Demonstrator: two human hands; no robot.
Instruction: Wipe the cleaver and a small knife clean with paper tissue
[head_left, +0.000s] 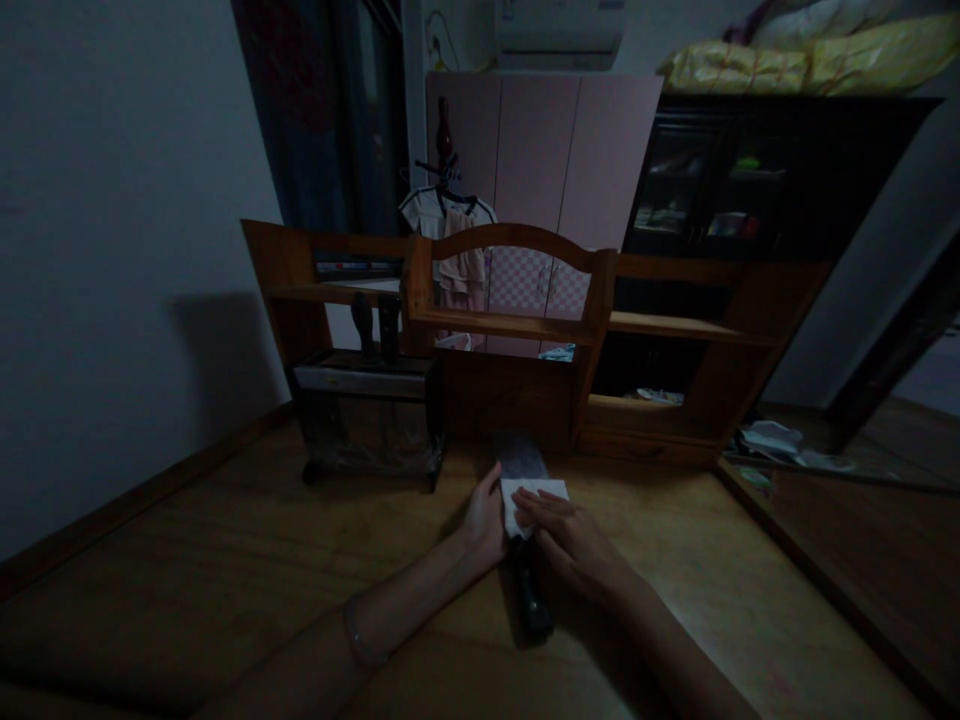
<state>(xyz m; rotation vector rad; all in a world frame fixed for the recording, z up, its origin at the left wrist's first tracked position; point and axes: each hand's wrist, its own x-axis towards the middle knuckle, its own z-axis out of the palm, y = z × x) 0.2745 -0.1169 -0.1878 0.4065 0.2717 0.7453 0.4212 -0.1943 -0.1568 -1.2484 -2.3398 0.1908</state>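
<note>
1. Right hand (574, 540) lies flat, fingers stretched out close together, on top of a small white sheet (555, 489) of paper or cloth. I cannot tell which it is.
2. Under the sheet is a wide, flat, grey blade (523, 456) with a thick black handle (535, 606). The handle points back toward the person. The sheet and fingers hide the middle, and the far end of the blade is blurry. It is in front of the person, over the table, but it is too dark to tell if it touches the wood.
3. Left hand (484, 515) is at the left edge of the blade, thumb side up. Its other fingers are hidden, so I cannot tell if they pinch anything.
4. Below is a light brown wooden table (382, 575), cut off at the bottom.
5. To the left, near the back, stands a black and silver knife stand (360, 382) with see-through sides. Two dark handles (389, 325) stick up from it. What is inside is hard to see.
6. Behind is an orange-brown wooden shelf (514, 326). Past it, a pink cupboard (536, 150) is partly hidden.
</note>
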